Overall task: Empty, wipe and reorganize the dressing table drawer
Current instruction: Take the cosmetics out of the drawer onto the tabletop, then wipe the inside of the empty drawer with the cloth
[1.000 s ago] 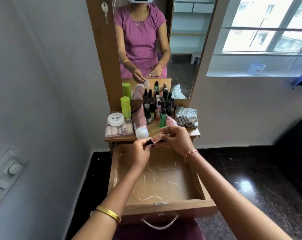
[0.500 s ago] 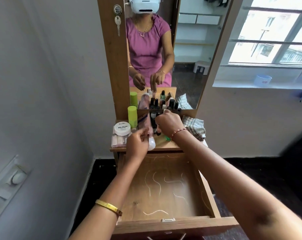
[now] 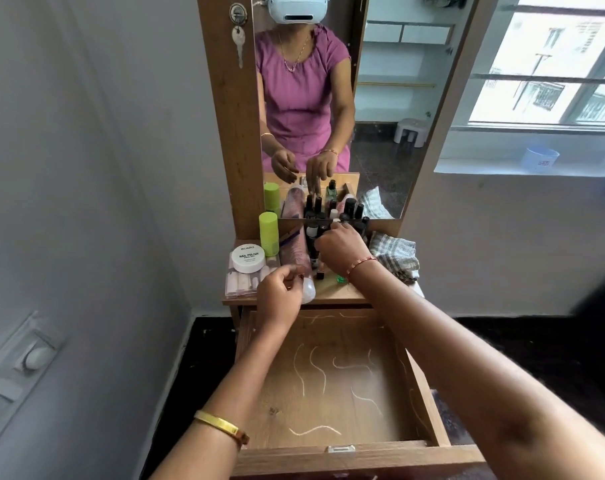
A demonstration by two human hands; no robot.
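The drawer [image 3: 332, 386] stands pulled out near the person, holding nothing; the right hand [image 3: 341, 249] reaches among the small bottles [image 3: 313, 233] on the far tabletop [image 3: 332, 294], its grip hidden; the left hand [image 3: 280, 296] hovers loosely curled, apparently holding nothing.

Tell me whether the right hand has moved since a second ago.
Yes. The right hand went from above the drawer back edge to the bottles by the mirror.
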